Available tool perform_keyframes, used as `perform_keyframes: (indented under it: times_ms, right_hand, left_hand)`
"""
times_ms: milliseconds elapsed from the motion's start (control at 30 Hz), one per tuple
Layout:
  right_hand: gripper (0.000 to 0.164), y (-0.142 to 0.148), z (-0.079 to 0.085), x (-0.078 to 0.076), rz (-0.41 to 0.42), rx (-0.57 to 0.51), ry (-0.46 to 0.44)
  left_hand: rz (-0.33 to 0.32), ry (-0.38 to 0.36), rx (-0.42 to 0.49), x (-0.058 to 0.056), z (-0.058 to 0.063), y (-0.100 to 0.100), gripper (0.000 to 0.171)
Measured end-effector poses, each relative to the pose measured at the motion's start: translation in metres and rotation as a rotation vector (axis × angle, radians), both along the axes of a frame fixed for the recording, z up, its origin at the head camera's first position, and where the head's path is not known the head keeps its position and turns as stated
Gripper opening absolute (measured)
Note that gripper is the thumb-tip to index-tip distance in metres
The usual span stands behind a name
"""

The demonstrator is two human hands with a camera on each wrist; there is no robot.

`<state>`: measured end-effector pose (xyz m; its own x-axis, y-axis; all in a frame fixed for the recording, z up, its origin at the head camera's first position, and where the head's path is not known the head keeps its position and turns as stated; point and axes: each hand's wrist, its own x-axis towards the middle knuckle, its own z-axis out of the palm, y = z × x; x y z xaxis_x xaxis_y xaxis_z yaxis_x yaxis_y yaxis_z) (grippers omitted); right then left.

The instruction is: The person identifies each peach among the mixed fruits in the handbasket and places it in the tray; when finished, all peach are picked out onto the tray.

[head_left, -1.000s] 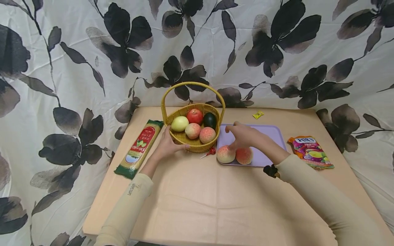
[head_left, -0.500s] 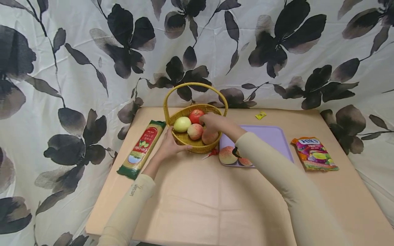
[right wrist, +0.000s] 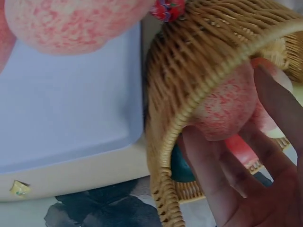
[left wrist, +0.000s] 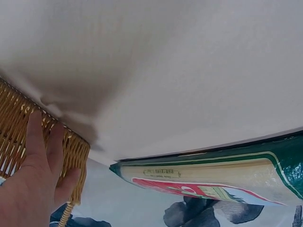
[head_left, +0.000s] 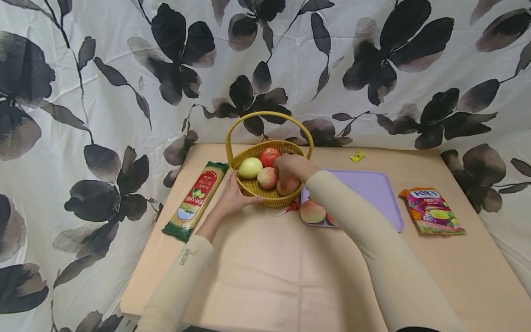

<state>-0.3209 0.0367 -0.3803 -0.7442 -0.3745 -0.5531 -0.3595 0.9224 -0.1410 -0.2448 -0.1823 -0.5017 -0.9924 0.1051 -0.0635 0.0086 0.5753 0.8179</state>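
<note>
Saw the right hand reaching over the rim into the yellow wicker basket, curled around the front right peach, thumb on one side and fingers on the other. Could make out only the lower part of that peach from the head, and lost some of it behind the rim in the right wrist view; could not judge the firmness of the hold. Glimpsed a dark green fruit near the fingertips, mostly hidden from above. Found the left hand wide against the basket's left side, fingers fairly straight along the outer weave. Saw more plainly, inside the basket, a red fruit, a pale yellow-green fruit and a second peach. Noticed on the lilac tray a third peach and, nearly covered by the right sleeve, a fourth peach. Spotted a red lollipop beside the basket, cut off by the top edge in the right wrist view, and a green-ended pack, cropped at the right in the left wrist view. Could not read the small yellow sweet.
</note>
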Motion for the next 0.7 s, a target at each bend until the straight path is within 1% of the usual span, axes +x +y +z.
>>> perform_keyframes:
  times_ms: [100,200,467,700]
  right_hand:
    - [0.032,0.003,-0.005,0.0,0.033,-0.018,0.039]
    - [0.027,0.005,-0.009,-0.002,0.058,-0.056,0.053]
    - [0.036,0.007,-0.016,-0.005,0.084,-0.123,0.04]
    - [0.028,0.009,-0.021,-0.002,0.096,-0.182,0.05]
  left_hand:
    - [0.002,-0.002,0.001,0.0,0.0,0.0,0.134]
    - [0.001,-0.005,-0.002,0.0,0.002,0.001,0.133]
    - [-0.004,-0.008,-0.002,0.002,0.004,0.001,0.136]
    - [0.0,-0.004,0.003,0.003,0.003,0.001,0.134]
